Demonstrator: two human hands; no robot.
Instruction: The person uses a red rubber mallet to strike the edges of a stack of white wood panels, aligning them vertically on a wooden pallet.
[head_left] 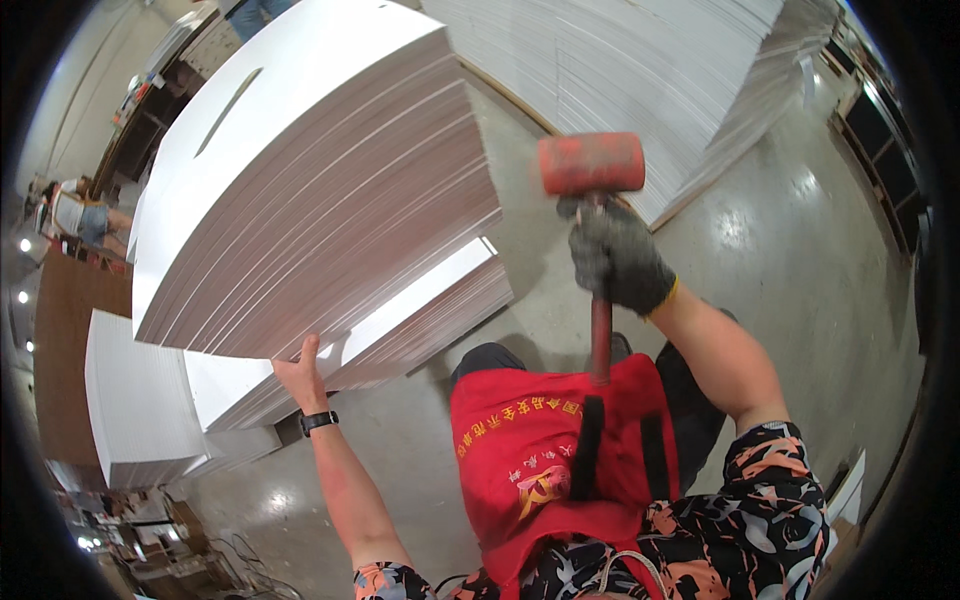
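A mallet (592,163) with a worn red head and a dark red handle is raised upright over the floor, right of the stacks. My right hand (622,255), in a dark grey glove with a yellow cuff, is closed around its handle just below the head. A tall stack of white sheets (330,195) stands at the left, with a slit-like mark on its top sheet. My left hand (298,378), bare and with a black watch at the wrist, rests at the stack's lower near corner. Its thumb points up, apart from the fingers, which are partly hidden by the stack.
Beneath the tall stack lies a lower stack of white sheets (430,325). Another white stack (145,400) stands at far left beside a brown board (75,330). A large pile of sheets (620,75) fills the back. A person (85,212) is at far left. Dark racks (880,150) line the right.
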